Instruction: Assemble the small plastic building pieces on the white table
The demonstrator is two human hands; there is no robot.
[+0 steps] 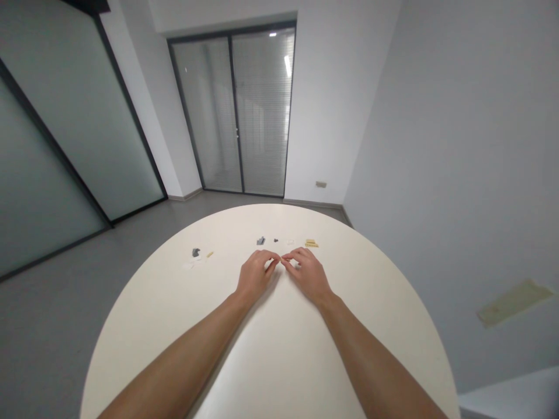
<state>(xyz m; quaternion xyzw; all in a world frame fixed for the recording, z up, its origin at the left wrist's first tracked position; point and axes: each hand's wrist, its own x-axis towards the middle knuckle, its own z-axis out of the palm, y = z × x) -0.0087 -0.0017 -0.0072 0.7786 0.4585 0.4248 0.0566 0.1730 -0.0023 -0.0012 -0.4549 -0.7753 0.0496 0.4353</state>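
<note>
Over the middle of the white round table (271,372), my left hand (258,272) and my right hand (307,272) meet at the fingertips. Each one pinches with thumb and forefinger at a tiny item between them, too small to name. Just beyond the hands lie grey pieces (261,240), a small dark piece (275,240), a faint whitish piece (290,242) and yellow strips (311,243). Farther left are a dark grey piece (195,252) and a small yellowish piece (210,254), with pale bits beside them.
Behind the table is a glass door (262,116) with blinds. Frosted glass panels (78,105) stand at the left. On the right wall (458,145) is a strip of tape (515,302). A socket (321,184) sits low on the back wall.
</note>
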